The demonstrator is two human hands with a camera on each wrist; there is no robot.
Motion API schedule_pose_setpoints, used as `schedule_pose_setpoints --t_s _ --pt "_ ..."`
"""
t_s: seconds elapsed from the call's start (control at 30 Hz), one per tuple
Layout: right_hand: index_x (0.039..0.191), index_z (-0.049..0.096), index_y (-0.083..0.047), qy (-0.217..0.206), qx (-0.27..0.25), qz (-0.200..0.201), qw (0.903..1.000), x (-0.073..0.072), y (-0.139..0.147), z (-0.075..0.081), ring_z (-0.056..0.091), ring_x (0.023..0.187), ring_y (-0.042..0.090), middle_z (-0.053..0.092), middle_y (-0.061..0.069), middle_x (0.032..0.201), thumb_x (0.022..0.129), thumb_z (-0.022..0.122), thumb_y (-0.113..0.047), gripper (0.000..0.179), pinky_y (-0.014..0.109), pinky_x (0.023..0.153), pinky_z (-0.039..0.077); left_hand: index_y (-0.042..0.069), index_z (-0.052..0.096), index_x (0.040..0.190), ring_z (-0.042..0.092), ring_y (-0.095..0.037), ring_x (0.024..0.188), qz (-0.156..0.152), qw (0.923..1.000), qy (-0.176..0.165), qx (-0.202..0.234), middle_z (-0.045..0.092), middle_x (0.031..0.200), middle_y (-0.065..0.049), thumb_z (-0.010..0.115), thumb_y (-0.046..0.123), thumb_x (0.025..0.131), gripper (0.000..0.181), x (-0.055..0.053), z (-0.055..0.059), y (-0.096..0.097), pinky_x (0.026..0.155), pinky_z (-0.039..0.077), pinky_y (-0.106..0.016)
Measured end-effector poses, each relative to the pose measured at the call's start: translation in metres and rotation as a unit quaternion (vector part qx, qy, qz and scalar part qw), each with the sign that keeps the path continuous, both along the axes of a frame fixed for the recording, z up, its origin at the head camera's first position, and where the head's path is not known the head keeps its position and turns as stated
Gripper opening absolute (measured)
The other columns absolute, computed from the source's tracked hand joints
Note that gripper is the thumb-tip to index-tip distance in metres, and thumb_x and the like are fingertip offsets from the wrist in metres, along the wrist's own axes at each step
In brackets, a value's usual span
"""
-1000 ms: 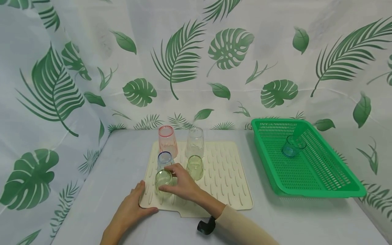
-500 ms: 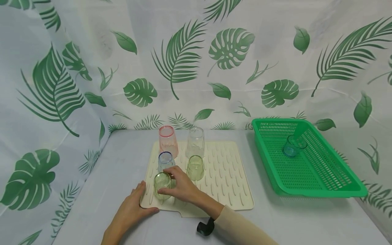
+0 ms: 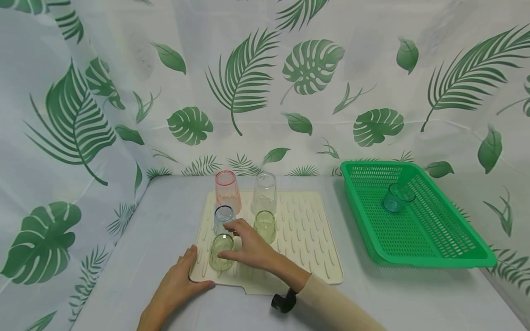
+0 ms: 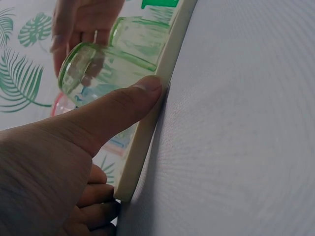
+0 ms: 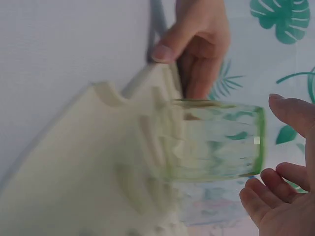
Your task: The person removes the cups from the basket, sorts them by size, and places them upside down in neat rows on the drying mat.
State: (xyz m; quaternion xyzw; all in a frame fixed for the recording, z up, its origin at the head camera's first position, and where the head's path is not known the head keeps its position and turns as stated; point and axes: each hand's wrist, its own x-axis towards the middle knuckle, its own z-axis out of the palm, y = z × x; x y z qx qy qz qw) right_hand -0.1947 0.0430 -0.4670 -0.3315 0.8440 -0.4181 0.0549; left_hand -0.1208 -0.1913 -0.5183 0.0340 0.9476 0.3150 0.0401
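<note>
My right hand (image 3: 252, 250) is spread beside a pale green glass (image 3: 221, 259); the right wrist view shows its fingers apart from the rim. This glass stands on the front left of a cream drying mat (image 3: 308, 239). My left hand (image 3: 175, 278) holds the mat's near left corner, thumb (image 4: 130, 101) on the front edge and fingers at the side. Behind the front glass is a small blue-rimmed glass (image 3: 221, 216), partly covered by the right hand. Another green glass (image 3: 265, 227) stands to the right. Taller pink-rimmed (image 3: 227, 195) and clear (image 3: 265, 193) glasses stand at the back.
A green plastic basket (image 3: 439, 261) stands right of the mat, with a blue glass (image 3: 395, 202) lying tilted inside. A leaf-printed sheet (image 3: 248, 92) hangs behind the white table surface (image 3: 165, 211). A black wrist camera (image 3: 283, 302) hangs below the right wrist.
The right fingers have let go of the front green glass and drawn back slightly to the right. That glass has shifted a little toward me. The left hand stays at the mat's corner.
</note>
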Motion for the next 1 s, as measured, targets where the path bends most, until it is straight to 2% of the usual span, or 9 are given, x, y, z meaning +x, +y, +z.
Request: schedule_pose_setpoints --t_s 0.17,0.33,0.53,0.73,1.0 --pt "0.141 0.053 -0.005 0.043 -0.010 0.001 0.9990 -0.001 0.009 0.017 0.059 0.121 0.024 0.057 0.009 0.135 0.085 0.081 -0.031 0.067 0.038 0.104 0.054 -0.010 0.031 0.152 0.034 -0.057 0.140 0.001 1.0000 -0.001 0.002 0.032 0.158 -0.029 0.087 0.053 0.070 0.117 0.000 0.000 0.000 0.114 0.034 -0.066" --pt "0.141 0.052 -0.007 0.065 -0.014 -0.006 0.9977 -0.001 0.021 0.037 0.058 0.123 0.021 0.057 0.010 0.136 0.086 0.080 -0.029 0.066 0.037 0.105 0.053 -0.011 0.031 0.151 0.034 -0.057 0.141 0.002 1.0000 -0.001 0.003 0.032 0.158 -0.029 0.087 0.052 0.070 0.116 0.000 0.000 0.000 0.115 0.034 -0.065" --pt "0.142 0.052 -0.008 0.096 -0.018 -0.026 0.9949 -0.003 0.042 0.059 0.058 0.123 0.022 0.056 0.008 0.137 0.086 0.080 -0.031 0.066 0.041 0.104 0.053 -0.010 0.031 0.152 0.032 -0.055 0.142 0.006 1.0000 -0.007 0.002 0.031 0.158 -0.029 0.087 0.053 0.070 0.118 0.000 0.000 0.001 0.116 0.032 -0.065" --pt "0.141 0.053 -0.007 0.146 -0.022 -0.074 0.9863 -0.015 0.070 0.080 0.059 0.125 0.025 0.057 0.010 0.137 0.086 0.079 -0.030 0.065 0.043 0.104 0.054 -0.010 0.031 0.152 0.032 -0.054 0.143 0.007 0.9999 -0.010 0.000 0.031 0.159 -0.028 0.086 0.054 0.070 0.118 0.000 0.001 0.001 0.117 0.032 -0.064" --pt "0.137 0.054 0.001 0.184 -0.065 -0.128 0.9724 -0.036 0.115 0.110 0.056 0.128 0.032 0.057 0.017 0.135 0.084 0.080 -0.018 0.062 0.047 0.108 0.051 -0.009 0.031 0.152 0.032 -0.053 0.144 0.011 0.9998 -0.013 -0.002 0.031 0.159 -0.027 0.086 0.055 0.069 0.118 0.001 0.000 0.002 0.117 0.032 -0.063"
